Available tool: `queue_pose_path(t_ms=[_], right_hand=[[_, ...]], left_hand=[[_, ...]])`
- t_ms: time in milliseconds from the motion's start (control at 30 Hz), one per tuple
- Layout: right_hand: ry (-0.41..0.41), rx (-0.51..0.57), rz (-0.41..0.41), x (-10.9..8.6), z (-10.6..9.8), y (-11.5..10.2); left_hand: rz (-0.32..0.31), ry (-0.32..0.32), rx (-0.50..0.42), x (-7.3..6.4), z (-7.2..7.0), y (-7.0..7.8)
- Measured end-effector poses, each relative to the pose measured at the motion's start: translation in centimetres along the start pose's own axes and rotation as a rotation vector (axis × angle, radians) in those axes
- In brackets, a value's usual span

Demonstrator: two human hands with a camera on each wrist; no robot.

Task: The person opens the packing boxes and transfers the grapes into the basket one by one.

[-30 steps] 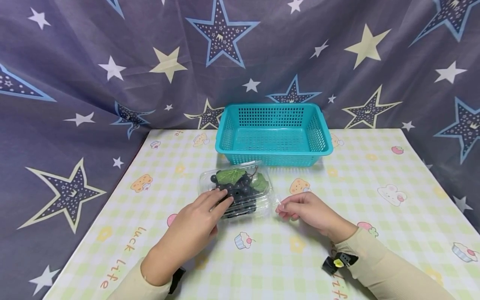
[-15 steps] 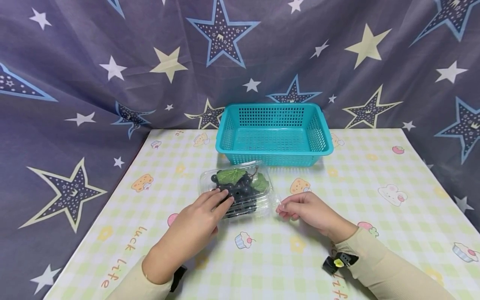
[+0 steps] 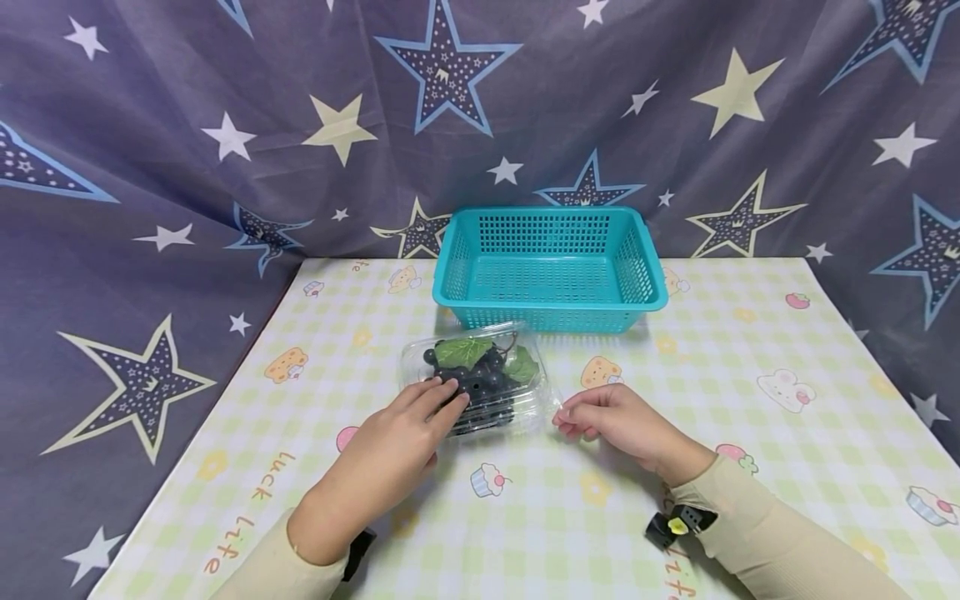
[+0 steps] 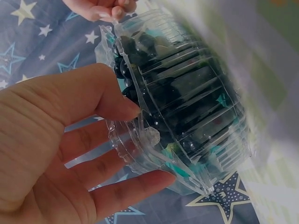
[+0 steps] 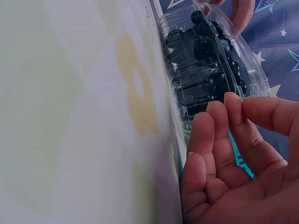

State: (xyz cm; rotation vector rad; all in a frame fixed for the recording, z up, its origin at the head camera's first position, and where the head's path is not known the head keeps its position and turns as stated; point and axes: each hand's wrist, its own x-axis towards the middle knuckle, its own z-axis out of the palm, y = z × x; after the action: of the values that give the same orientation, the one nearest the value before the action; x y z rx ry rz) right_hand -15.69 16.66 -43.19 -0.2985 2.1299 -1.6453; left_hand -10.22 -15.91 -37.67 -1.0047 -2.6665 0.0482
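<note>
A clear plastic clamshell box (image 3: 531, 398) with dark grapes (image 3: 491, 387) and green leaves (image 3: 462, 352) inside sits tilted on the table. My left hand (image 3: 397, 437) rests loosely on its left front part, fingers spread over the lid. In the left wrist view, the left thumb (image 4: 124, 105) lies at the front rim. At the box's right end, my right hand (image 3: 618, 421) pinches the clear plastic edge between thumb and forefinger. The right wrist view shows those fingertips (image 5: 233, 100) meeting, the other fingers loosely bent.
Behind the box stands a turquoise plastic basket (image 3: 551, 317) with perforated walls and nothing inside. A checked cloth (image 3: 690, 367) with printed cakes and bears covers the table. A dark star-patterned curtain (image 3: 285, 75) hangs at the back and sides.
</note>
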Motion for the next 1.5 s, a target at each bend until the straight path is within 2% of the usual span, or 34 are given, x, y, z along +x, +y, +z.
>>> queue_pose_path(t_ms=[600, 1500], right_hand=[[-0.002, 0.007, -0.005, -0.04, -0.01, 0.05], [-0.012, 0.004, -0.016, 0.03, -0.06, 0.09]], left_hand=[[0.007, -0.015, 0.023, 0.18, -0.19, 0.03], [-0.029, -0.014, 0.008, 0.23, -0.72, 0.13]])
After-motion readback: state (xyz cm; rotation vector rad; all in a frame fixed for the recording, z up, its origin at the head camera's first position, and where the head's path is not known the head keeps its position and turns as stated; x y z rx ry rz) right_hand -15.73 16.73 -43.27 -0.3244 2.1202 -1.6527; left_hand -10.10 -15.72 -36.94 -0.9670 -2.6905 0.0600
